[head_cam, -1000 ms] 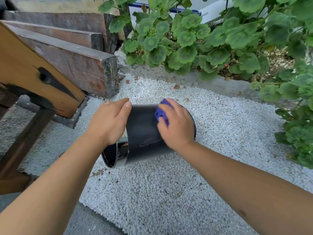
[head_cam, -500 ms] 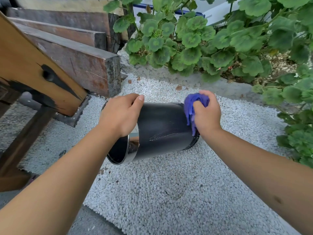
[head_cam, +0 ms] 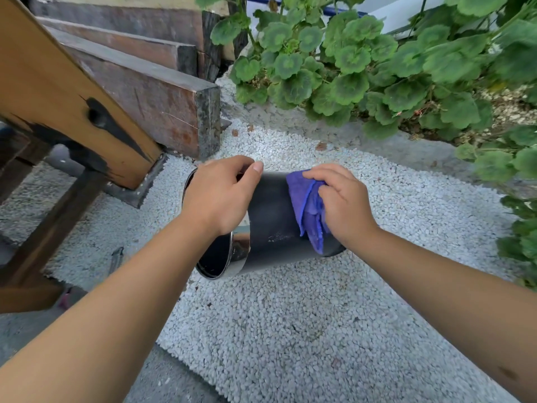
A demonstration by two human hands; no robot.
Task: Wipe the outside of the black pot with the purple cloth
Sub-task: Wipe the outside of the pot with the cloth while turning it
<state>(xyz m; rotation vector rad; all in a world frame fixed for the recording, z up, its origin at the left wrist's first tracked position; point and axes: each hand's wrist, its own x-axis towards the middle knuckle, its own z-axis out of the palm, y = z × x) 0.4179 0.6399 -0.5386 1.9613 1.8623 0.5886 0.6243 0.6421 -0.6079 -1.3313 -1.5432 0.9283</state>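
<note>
Since half a second ago the right hand (head_cam: 345, 207) has slid the crumpled purple cloth (head_cam: 308, 210) from the black cylindrical pot's (head_cam: 273, 225) far base onto its side wall, pressing it there. The left hand (head_cam: 218, 196) grips the shiny rim end. The pot lies sideways on white gravel (head_cam: 290, 330), mouth toward the left hand; its base is hidden.

Ground: white gravel (head_cam: 290, 330), grey concrete strip (head_cam: 174, 382) at near left | Left: slanted orange-brown wooden beam (head_cam: 52, 91), dark wooden steps (head_cam: 151, 94) behind it | Top right: green round-leaved plants (head_cam: 377, 62) over a concrete kerb (head_cam: 392, 146) | Light: soft daylight
</note>
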